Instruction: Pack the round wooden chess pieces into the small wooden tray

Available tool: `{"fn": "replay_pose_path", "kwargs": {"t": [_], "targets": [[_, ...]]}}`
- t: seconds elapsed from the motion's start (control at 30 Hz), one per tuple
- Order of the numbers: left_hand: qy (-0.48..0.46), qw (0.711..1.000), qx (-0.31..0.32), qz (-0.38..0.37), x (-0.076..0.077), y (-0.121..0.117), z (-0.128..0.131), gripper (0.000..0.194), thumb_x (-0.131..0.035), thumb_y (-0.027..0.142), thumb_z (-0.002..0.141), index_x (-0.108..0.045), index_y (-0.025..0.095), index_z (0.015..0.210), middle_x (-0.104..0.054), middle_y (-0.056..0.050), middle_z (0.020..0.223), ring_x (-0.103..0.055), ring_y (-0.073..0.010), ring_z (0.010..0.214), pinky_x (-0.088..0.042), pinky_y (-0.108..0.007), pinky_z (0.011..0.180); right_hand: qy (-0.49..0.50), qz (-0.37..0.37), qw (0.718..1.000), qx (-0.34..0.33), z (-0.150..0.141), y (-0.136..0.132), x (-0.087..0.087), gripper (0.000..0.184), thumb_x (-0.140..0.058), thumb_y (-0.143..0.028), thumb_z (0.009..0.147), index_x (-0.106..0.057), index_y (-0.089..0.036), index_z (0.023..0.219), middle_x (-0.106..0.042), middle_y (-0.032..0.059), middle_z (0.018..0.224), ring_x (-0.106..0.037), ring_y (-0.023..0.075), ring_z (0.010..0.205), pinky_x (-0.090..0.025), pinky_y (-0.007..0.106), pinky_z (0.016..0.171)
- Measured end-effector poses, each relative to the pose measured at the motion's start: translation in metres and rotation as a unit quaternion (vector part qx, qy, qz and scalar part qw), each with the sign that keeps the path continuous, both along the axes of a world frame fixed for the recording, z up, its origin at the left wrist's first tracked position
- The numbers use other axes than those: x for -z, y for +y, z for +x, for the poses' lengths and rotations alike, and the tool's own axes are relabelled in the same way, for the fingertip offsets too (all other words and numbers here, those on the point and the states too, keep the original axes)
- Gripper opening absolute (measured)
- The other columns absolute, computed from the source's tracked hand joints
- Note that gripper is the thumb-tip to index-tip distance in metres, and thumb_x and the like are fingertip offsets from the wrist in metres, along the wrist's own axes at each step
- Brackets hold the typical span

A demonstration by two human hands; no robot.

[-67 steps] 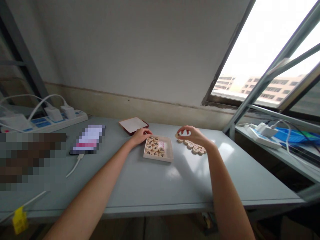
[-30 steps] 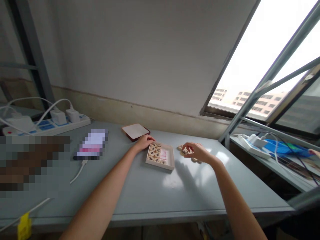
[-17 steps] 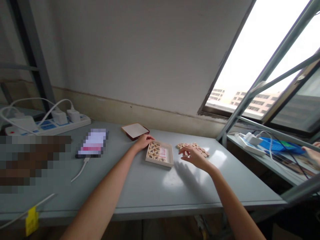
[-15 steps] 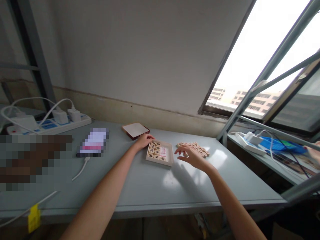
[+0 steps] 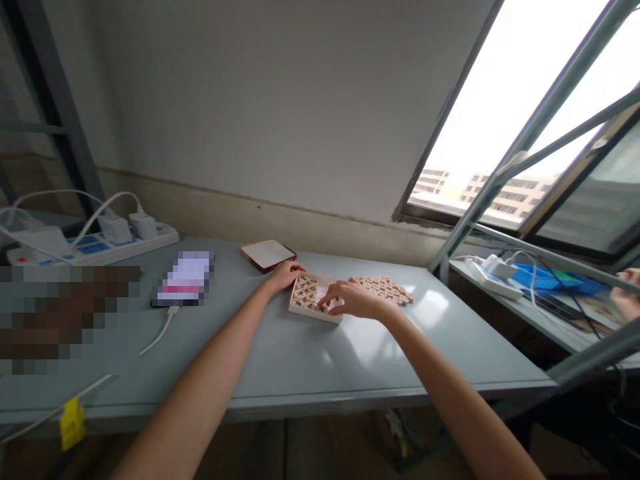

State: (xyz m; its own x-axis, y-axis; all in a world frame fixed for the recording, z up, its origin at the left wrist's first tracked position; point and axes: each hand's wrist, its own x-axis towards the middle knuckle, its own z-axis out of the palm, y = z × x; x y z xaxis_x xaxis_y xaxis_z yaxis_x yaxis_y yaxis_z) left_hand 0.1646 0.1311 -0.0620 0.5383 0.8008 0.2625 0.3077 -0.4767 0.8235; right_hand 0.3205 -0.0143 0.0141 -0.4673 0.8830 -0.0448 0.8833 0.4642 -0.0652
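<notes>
A shallow white box [image 5: 314, 315] lies on the desk, with round wooden Chinese chess pieces [image 5: 301, 293] in rows on its left side. Dark characters mark their tops. My left hand [image 5: 286, 275] holds the box at its far left corner, fingers curled along the edge. Over the right part of the box, my right hand [image 5: 353, 298] reaches down with thumb and fingers bent inward. Whatever sits between those fingertips is hidden. Just behind and right of this hand, a flat cluster of loose wooden pieces [image 5: 395, 291] lies on the desk.
The box lid [image 5: 267, 255] lies behind my left hand. A phone [image 5: 185, 279] with a white cable is to the left, near a power strip [image 5: 150, 241]. On the right, another desk holds a blue tray [image 5: 555, 279], and another person's hand [image 5: 627, 293] shows at the edge.
My right hand has moved left from beside the loose pieces to over the box. My left hand stays at the box corner. The whole view has shifted slightly.
</notes>
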Motion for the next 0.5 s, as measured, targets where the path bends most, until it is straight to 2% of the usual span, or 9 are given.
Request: {"fn": "replay_pose_path", "kwargs": {"t": [0.17,0.27,0.4,0.5], "targets": [[-0.002,1.000,0.005,-0.005,-0.001,0.000,-0.001,0.025,-0.047,0.023,0.065,-0.065,0.012,0.078,-0.066,-0.008,0.084,-0.060,-0.0179,0.079,-0.045,-0.025,0.073,0.033,0.051,0.998,0.015,0.015,-0.002,0.014,0.018,-0.064,-0.024,0.072,-0.063,-0.024,0.090,-0.060,0.0014,0.097,-0.052,0.0180,0.089,-0.029,0.030,0.076],[-0.008,1.000,0.005,0.000,-0.002,-0.002,-0.001,0.025,-0.047,0.026,0.065,-0.064,0.012,0.076,-0.066,-0.007,0.082,-0.060,-0.0181,0.079,-0.045,-0.025,0.073,0.063,0.065,0.996,0.024,0.019,-0.004,0.019,0.025,-0.064,-0.026,0.073,-0.061,-0.025,0.098,-0.059,0.0024,0.101,-0.051,0.0183,0.091,-0.030,0.029,0.076],[-0.011,1.000,0.006,-0.002,-0.004,-0.005,-0.002,0.025,-0.048,0.029,0.063,-0.064,0.013,0.074,-0.066,-0.007,0.080,-0.059,-0.0180,0.077,-0.045,-0.026,0.072,0.095,0.058,0.993,0.022,0.009,-0.005,0.022,0.024,-0.060,-0.028,0.076,-0.061,-0.028,0.100,-0.060,0.0003,0.098,-0.052,0.0177,0.092,-0.029,0.028,0.075],[-0.013,1.000,0.012,-0.018,-0.007,-0.008,-0.003,0.027,-0.048,0.029,0.061,-0.063,0.012,0.075,-0.065,-0.007,0.081,-0.059,-0.0184,0.077,-0.045,-0.027,0.072,0.104,0.080,0.991,0.012,-0.001,-0.007,0.023,0.020,-0.060,-0.028,0.076,-0.061,-0.028,0.096,-0.060,-0.0004,0.101,-0.052,0.0178,0.093,-0.028,0.028,0.075]]}}
